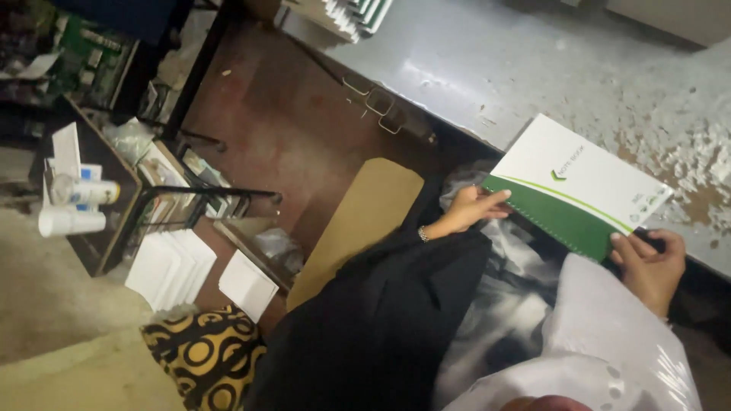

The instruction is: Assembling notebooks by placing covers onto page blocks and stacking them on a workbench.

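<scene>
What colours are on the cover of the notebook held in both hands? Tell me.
The notebook cover is white above and green below, split by a thin light-green curve, seen in the head view.

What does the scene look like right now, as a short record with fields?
left hand: fingers on the near left corner of the notebook
right hand: grips the notebook's near right edge
notebook: white and green cover, spiral-bound along the green edge, partly over the edge of the table
table: grey, worn, flecked with white scraps
floor left: white sheets, patterned cushion
shelf left: white bottles
top of view: stack of notebooks on the table
</scene>
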